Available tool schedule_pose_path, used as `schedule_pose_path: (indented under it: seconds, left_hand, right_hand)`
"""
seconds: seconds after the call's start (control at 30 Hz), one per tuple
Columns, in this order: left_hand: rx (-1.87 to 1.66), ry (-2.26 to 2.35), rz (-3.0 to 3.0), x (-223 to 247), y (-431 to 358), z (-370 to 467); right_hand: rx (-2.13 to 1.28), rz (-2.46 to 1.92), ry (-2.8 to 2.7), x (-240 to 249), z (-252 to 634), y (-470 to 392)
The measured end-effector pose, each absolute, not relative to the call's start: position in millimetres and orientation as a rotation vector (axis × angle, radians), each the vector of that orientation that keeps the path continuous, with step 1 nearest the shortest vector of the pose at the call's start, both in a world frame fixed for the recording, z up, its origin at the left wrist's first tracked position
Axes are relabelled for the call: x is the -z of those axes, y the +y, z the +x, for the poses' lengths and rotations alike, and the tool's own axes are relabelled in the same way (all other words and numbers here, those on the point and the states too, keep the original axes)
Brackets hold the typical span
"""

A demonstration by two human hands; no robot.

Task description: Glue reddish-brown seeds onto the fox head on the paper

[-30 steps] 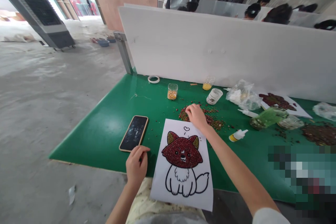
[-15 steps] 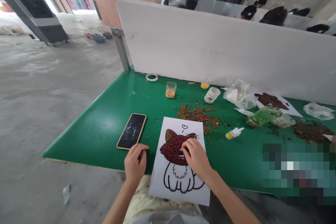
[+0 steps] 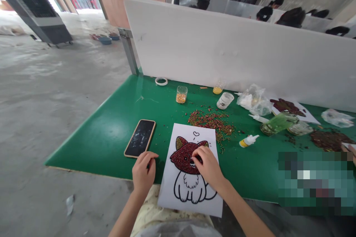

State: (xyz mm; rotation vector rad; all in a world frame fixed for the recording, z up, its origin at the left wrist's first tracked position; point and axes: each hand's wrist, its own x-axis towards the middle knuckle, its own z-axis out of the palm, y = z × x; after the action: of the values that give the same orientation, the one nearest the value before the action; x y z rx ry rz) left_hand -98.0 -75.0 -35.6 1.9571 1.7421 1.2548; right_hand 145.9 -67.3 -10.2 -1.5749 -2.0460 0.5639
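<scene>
A white sheet with a cat-like animal drawing [image 3: 167,189] lies in front of me, its lower end overhanging the table edge above my lap. The drawn head is covered with dark red beans [image 3: 179,157], and the ears hold greenish ones. My right hand [image 3: 207,164] pinches thumb and fingers together at the nose of the drawing; whatever is between the fingertips is too small to make out. Left of the sheet, my left hand [image 3: 143,170] rests loosely curled at the table edge, with nothing visible in it. A phone [image 3: 140,137] lies just beyond it.
Mixed red and green beans [image 3: 210,121] are scattered behind the sheet. A glue bottle [image 3: 248,141], a cup of corn kernels [image 3: 181,95], a tipped clear cup [image 3: 225,100], a tape roll [image 3: 161,81] and plastic bags [image 3: 254,100] stand around. A white partition [image 3: 222,48] closes the back. Another person's hand [image 3: 350,152] is at right.
My two hands stay almost in place, the right one still pinching at the drawn nose. At the right edge, more of the other person's hand shows.
</scene>
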Motion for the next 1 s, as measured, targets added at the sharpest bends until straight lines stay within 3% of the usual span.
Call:
schedule_pose_path:
  seconds: [1.0]
  left_hand:
    - [-1.259, 1.747, 1.914, 31.0, -74.7, -96.1]
  right_hand:
    - [-0.49, -1.538, -1.954, 1.5, 150.9, -63.6]
